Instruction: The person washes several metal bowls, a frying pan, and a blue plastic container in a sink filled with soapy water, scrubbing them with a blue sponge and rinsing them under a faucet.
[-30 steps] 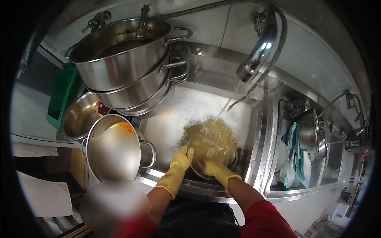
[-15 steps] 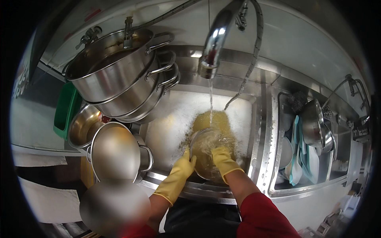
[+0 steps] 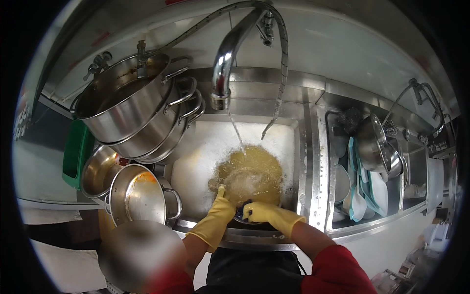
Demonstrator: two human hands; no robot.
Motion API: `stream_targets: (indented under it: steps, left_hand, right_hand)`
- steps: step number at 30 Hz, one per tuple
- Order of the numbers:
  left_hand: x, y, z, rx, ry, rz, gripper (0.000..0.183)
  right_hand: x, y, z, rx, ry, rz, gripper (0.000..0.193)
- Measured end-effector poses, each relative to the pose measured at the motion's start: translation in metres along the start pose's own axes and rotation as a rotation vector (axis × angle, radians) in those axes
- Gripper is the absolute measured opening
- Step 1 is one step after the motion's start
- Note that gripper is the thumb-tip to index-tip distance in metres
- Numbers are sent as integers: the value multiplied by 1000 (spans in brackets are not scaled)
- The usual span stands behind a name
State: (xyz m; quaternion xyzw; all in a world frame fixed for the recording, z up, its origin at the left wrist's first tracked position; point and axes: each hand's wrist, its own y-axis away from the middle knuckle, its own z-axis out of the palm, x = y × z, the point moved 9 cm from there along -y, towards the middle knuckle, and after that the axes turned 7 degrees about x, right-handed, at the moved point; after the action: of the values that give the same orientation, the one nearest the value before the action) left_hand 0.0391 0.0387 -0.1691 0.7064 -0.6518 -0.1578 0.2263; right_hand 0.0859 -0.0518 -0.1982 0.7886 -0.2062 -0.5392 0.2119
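Apparently the right hand (image 3: 267, 213) is curled snugly around a dark scrubbing pad (image 3: 239, 211), within the near side of the sink (image 3: 309, 147); how far the left hand (image 3: 220, 209) is closed, I cannot tell, because cloudy water (image 3: 264, 164) hides part of it. A slick grip could let the pad slide under. The tap (image 3: 227, 68), running into the sink, could overfill it if drainage is poor; a knock could topple the tilted pot stack (image 3: 122, 120) on the sink's left.
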Motion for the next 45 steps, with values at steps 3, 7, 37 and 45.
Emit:
stream_targets:
  steps: [3,7,37,45]
  left_hand:
    - [15,0,28,-217,0,101,39]
    - [50,10,-47,130,114,293,39]
    - [-14,108,-160,946,1863,-432,35]
    - [-7,122,-181,627,704,-751,112]
  right_hand:
    - [13,16,-18,-89,266,-68,23]
    - [64,14,-72,181,305,541,21]
    - [-50,84,-243,779,-1221,-341,33]
    - [6,99,-144,960,-1881,111,15]
